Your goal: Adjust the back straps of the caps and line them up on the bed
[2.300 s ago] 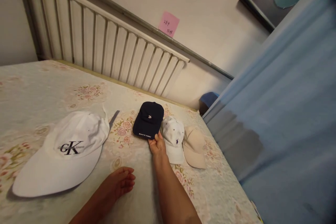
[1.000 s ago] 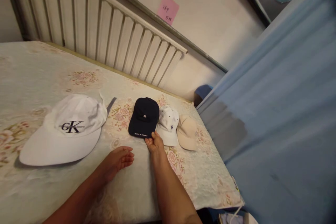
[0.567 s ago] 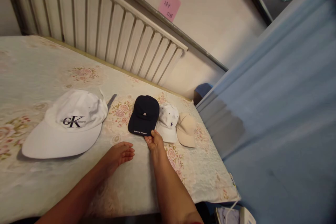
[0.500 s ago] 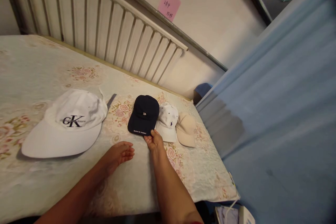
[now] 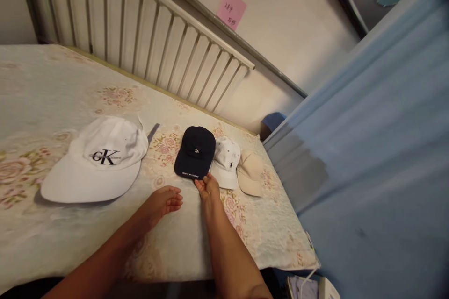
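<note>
My right hand (image 5: 209, 186) pinches the brim edge of a black baseball cap (image 5: 196, 149) that has a small white emblem and white lettering along its brim. To the left of it, my left hand (image 5: 167, 201) hovers over the bedding, fingers loosely curved and apart, holding nothing. A white cap with black "CK"-like letters (image 5: 101, 159) lies farther left, its brim toward the lower left. Just right of the black cap sits a smaller white cap (image 5: 225, 161) with a dark logo. Beside that rests a beige cap (image 5: 249, 173).
The caps lie on a flowered bedsheet (image 5: 119, 96). Behind it runs a pale slatted bed rail (image 5: 168, 46) against the wall. A blue curtain (image 5: 368, 149) hangs along the right side. A pink note (image 5: 231, 9) is stuck on the wall near a framed picture (image 5: 354, 0).
The view has shifted slightly, so everything sits a little farther right. My right hand stays on the black cap's brim; my left hand keeps its pose.
</note>
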Tool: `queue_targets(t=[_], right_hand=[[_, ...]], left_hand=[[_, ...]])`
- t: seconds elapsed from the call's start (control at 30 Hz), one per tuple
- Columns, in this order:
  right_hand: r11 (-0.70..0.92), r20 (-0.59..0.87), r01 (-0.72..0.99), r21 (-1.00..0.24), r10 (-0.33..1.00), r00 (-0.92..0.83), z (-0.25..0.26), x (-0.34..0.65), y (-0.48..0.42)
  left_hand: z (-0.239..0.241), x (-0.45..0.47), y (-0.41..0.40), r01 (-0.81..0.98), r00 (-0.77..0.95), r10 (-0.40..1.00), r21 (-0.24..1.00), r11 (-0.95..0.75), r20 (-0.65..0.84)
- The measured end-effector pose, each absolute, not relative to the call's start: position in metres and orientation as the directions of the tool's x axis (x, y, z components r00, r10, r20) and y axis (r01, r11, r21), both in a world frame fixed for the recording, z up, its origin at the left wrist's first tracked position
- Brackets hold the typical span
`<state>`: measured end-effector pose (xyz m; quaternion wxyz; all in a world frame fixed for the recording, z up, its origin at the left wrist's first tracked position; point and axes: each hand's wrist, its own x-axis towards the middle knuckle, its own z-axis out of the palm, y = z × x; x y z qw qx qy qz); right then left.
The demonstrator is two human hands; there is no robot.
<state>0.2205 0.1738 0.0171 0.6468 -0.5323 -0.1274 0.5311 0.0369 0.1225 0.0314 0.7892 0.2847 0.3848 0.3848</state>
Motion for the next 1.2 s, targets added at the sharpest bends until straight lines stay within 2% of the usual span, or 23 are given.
queue_targets(t=[0.47,0.83,1.0,1.2], right_hand=[[-0.207,-0.428,-0.488,-0.848,0.810,0.401,0.017,0.227,0.178],[-0.243,-0.367,-0.283,-0.928,0.730,0.576,0.010,0.235,0.185],[-0.239,-0.255,-0.116,-0.964,0.713,0.653,0.009,0.233,0.170],[-0.112,-0.012,0.105,-0.988,0.738,0.675,0.007,0.213,0.136]], left_hand=[[0.028,0.036,0.124,-0.385,0.422,0.822,0.745,0.545,-0.383],[0.029,0.036,0.123,-0.390,0.418,0.823,0.742,0.545,-0.385],[0.029,0.036,0.123,-0.396,0.415,0.825,0.740,0.544,-0.384],[0.028,0.037,0.123,-0.400,0.417,0.825,0.737,0.544,-0.382]])
